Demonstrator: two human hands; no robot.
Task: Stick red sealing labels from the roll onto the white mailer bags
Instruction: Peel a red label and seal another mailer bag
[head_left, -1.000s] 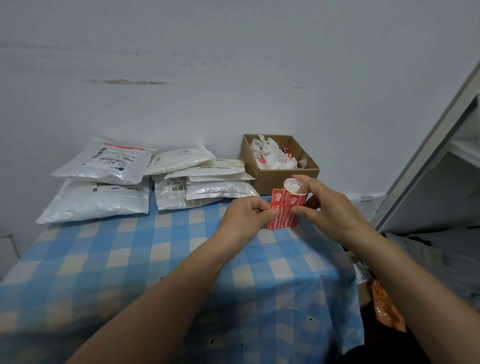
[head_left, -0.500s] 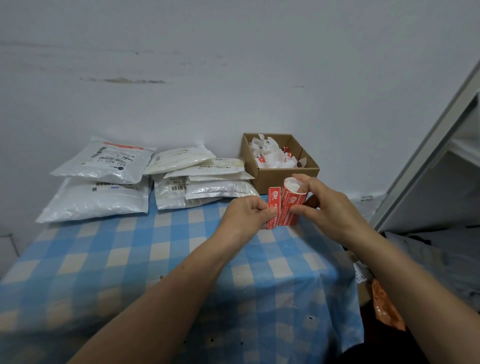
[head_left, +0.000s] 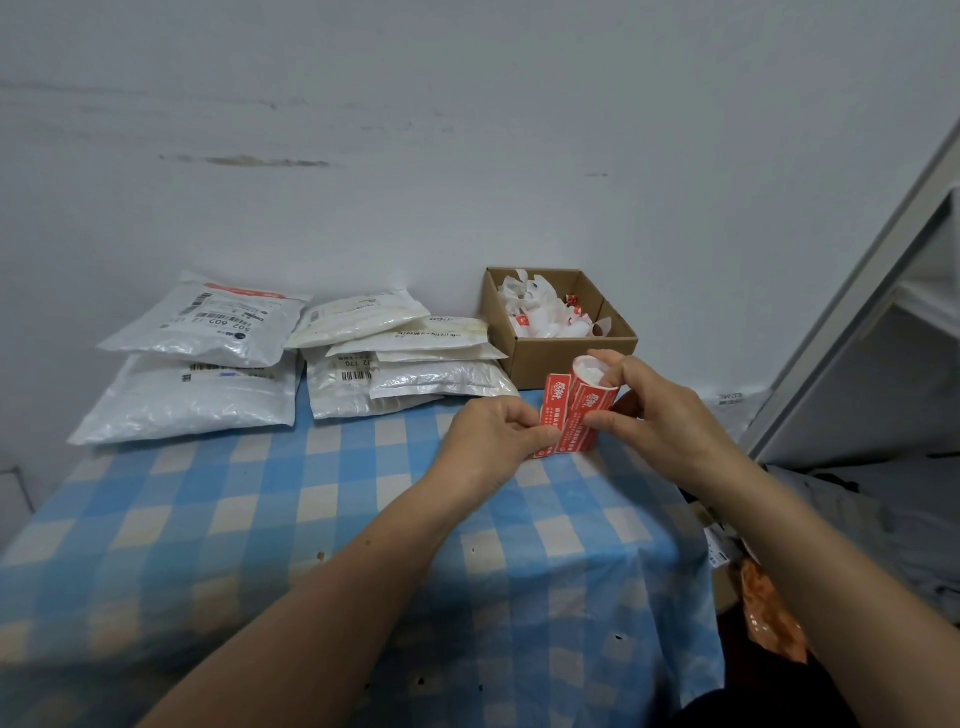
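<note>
My right hand (head_left: 660, 421) grips an upright roll of red sealing labels (head_left: 589, 402) with a white core, held above the table's right side. My left hand (head_left: 493, 441) pinches one red label (head_left: 551, 410) that is peeled partly off the roll's left side. White mailer bags lie at the back: a left stack of two (head_left: 208, 332), the top one bearing a red strip, and a second pile of several bags (head_left: 405, 364) beside it.
A blue-and-white checked cloth (head_left: 260, 519) covers the table. An open cardboard box (head_left: 566, 348) holding crumpled white backing scraps stands at the back right against the wall. A grey frame (head_left: 857, 312) and clutter lie to the right of the table.
The red label has come further away from the roll toward the left. Both hands have stayed nearly in place.
</note>
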